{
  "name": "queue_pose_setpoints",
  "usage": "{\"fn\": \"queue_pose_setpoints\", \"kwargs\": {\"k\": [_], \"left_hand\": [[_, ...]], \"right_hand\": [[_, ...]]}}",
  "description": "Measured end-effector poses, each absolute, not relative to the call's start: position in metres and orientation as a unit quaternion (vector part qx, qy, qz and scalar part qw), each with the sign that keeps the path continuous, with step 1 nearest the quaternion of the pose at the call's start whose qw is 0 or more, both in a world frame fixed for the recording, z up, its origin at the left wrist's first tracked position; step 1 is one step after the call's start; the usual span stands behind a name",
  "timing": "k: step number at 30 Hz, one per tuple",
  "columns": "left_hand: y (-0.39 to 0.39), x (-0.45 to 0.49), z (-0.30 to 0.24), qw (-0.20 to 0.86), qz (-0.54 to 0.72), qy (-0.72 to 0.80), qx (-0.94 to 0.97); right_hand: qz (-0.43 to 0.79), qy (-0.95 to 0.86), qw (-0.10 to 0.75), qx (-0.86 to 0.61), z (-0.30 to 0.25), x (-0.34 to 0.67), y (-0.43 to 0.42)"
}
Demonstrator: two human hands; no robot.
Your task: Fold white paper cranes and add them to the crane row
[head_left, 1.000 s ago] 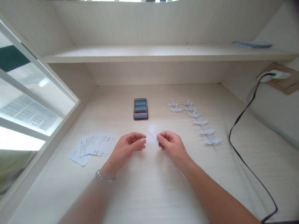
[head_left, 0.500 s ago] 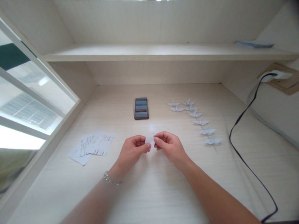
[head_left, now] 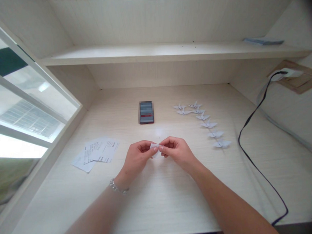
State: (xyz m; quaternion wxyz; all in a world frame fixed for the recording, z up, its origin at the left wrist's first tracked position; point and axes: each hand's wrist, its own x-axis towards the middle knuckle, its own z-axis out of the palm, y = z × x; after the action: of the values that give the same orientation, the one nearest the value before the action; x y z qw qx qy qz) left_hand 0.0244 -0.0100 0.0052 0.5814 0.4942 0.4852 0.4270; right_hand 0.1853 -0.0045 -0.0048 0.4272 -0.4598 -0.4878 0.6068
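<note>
Both my hands meet over the middle of the pale wooden desk (head_left: pixel 159 198). My left hand (head_left: pixel 138 157), with a bracelet at the wrist, and my right hand (head_left: pixel 175 151) each pinch a small folded piece of white paper (head_left: pixel 154 146) between thumb and fingertips. The fingers hide most of the paper. Behind the hands a dark phone (head_left: pixel 146 112) lies flat. To the right, several small white paper cranes (head_left: pixel 202 122) lie in a curved row.
Printed paper slips (head_left: pixel 97 153) lie overlapped to the left of my hands. A black cable (head_left: pixel 251 141) runs from a wall socket (head_left: pixel 284 73) across the desk's right side. A shelf (head_left: pixel 169 53) spans above, with a flat blue item (head_left: pixel 263 41) at its right end. A window frames the left edge.
My hands have drawn closer together until the fingertips meet. The paper, earlier held open between them, is now folded small and mostly covered.
</note>
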Motion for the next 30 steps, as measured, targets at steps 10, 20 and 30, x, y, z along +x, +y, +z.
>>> {"fn": "queue_pose_setpoints", "kwargs": {"k": [10, 20, 30], "left_hand": [[-0.013, 0.022, 0.001, 0.533, 0.481, 0.469, 0.514], [-0.016, 0.021, 0.011, 0.489, 0.465, 0.445, 0.589], [-0.015, 0.017, 0.006, 0.45, 0.485, 0.399, 0.635]], "right_hand": [[0.618, -0.451, 0.466, -0.444, 0.002, 0.183, -0.006], [0.629, -0.427, 0.478, -0.44, 0.003, 0.184, -0.009], [0.673, -0.38, 0.469, -0.428, 0.004, 0.184, -0.009]]}}
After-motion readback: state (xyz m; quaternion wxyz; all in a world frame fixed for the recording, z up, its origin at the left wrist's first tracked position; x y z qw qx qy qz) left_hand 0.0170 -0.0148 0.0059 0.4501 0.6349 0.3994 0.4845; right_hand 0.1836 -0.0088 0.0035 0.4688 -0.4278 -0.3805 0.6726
